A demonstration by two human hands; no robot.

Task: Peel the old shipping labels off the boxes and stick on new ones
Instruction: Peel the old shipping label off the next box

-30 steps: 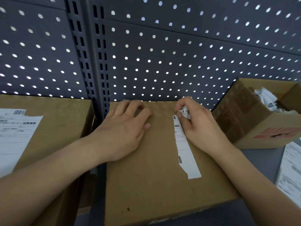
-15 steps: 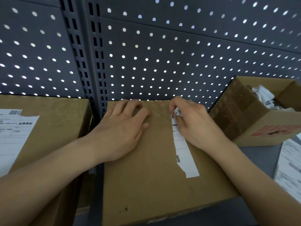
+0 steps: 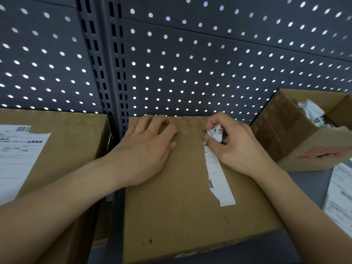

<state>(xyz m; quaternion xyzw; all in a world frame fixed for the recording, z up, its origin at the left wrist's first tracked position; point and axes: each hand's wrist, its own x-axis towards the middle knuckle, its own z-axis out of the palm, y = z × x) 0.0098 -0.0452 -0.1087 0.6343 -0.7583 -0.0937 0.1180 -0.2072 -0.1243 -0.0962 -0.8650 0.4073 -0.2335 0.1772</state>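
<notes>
The box I am working on (image 3: 181, 206) is plain brown cardboard, closed, standing right in front of me on the grey table (image 3: 308, 180) with its far edge against the perforated back panel (image 3: 209, 63). Its top shows a small scuff near the front edge.

On that top, right of the middle, sits a narrow strip of old label (image 3: 217, 176). It is white and runs from the far side towards me. Its left edge is ragged and torn, its right edge straight. It carries thin ruled lines, a little black print at the far end and a short barcode low on the left edge.

My left hand (image 3: 146, 149) lies palm down on the far left part of the top, fingers relaxed and slightly bent near the back edge.

My right hand (image 3: 234, 145) pinches a crumpled wad (image 3: 216, 133) of white printed paper between thumb and curled fingers, at the far end of the strip. I cannot tell whether the wad is joined to the strip.

To the left stands another closed box (image 3: 76, 140) with a full white label (image 3: 19, 153) flat on its top. To the right an open box (image 3: 285, 134) holds crumpled scraps (image 3: 312, 111). Printed sheets (image 3: 341, 197) lie on the table by the right edge.
</notes>
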